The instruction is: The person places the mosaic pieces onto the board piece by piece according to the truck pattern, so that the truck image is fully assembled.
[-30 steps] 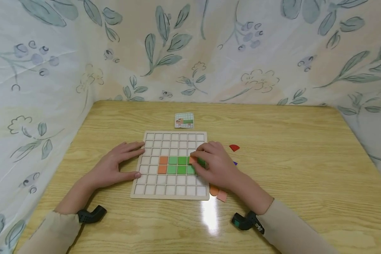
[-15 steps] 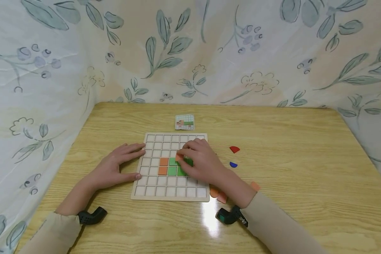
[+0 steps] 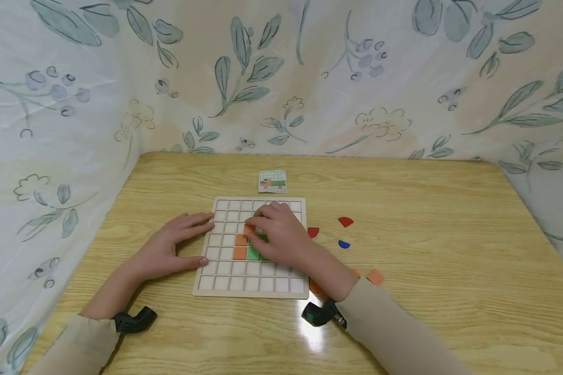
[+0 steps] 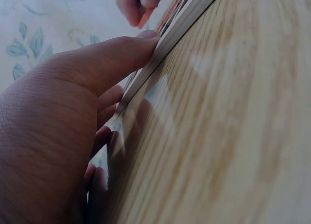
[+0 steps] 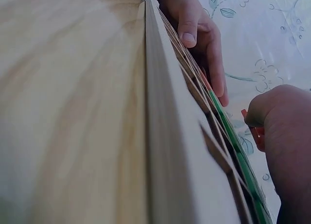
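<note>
A pale wooden grid board (image 3: pixel 218 283) lies on the table in the head view. Two orange square tiles (image 3: pixel 240 253) sit in its cells, with green square tiles (image 3: pixel 253 254) to their right, partly covered by my right hand (image 3: pixel 281 234). Between thumb and fingertips that hand pinches an orange tile (image 3: pixel 248 229), held just above the row of placed tiles; its tip also shows in the right wrist view as a red-orange edge (image 5: pixel 244 113). My left hand (image 3: pixel 171 244) rests against the board's left edge, thumb and fingers extended and spread.
A small picture card (image 3: pixel 272 181) lies behind the board. Right of the board are red quarter-round pieces (image 3: pixel 345 222), a blue half-round piece (image 3: pixel 344 244) and an orange square (image 3: pixel 375 277). More orange pieces are partly hidden under the right forearm. Patterned cloth (image 3: pixel 281 78) stands behind the table.
My right hand has moved left across the board with the orange tile, from over the green tiles to near the orange ones. The left hand has stayed at the board's edge.
</note>
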Available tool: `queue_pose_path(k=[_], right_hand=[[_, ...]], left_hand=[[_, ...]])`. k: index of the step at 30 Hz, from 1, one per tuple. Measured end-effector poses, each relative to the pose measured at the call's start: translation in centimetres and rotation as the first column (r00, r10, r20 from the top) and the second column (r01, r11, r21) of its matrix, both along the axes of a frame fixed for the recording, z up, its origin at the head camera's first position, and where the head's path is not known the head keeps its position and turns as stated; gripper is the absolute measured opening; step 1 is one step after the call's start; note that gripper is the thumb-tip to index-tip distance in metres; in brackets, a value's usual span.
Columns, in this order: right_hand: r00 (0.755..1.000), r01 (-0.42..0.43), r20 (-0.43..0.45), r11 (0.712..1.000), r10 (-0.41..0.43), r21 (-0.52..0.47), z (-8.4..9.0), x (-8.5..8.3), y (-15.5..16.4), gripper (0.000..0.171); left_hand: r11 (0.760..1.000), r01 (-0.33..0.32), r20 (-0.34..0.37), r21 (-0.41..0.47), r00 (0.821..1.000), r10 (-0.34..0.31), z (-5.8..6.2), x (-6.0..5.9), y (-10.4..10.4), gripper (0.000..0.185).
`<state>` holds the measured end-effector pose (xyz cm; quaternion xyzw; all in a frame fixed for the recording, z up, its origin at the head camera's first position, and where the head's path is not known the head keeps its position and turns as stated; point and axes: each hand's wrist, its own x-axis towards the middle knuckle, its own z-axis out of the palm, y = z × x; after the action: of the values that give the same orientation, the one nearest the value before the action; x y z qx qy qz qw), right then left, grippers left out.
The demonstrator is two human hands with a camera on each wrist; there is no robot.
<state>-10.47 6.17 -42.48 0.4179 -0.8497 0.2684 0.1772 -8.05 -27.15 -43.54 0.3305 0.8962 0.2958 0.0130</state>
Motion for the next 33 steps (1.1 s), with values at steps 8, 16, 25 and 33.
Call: queue_pose_path(k=[8, 16, 25, 33], right_hand=[[0.999, 0.018, 0.045, 0.998, -0.02, 0.053, 0.2, -0.5, -1.1, 0.018], [0.994, 0.024, 0.108, 0.996, -0.033, 0.081, 0.0, -0.7, -1.7, 0.018], [0.989, 0.044, 0.135, 0.991, -0.06, 0.125, -0.2, -0.8, -1.8, 0.022], [0.988, 0.053, 0.137, 0.989, -0.072, 0.141, -0.2, -0.7, -1.9, 0.022]], left_hand=[[1.0, -0.006, -0.006, -0.001, 1.0, 0.006, -0.1, 0.0, 0.0, 0.079], [1.0, -0.024, 0.016, 0.01, 1.0, 0.024, -0.3, 0.2, 0.1, 0.082], [1.0, -0.015, 0.009, 0.005, 1.0, 0.015, -0.3, 0.1, 0.1, 0.082], [1.0, -0.018, 0.005, 0.007, 1.0, 0.018, -0.3, 0.1, 0.0, 0.081]])
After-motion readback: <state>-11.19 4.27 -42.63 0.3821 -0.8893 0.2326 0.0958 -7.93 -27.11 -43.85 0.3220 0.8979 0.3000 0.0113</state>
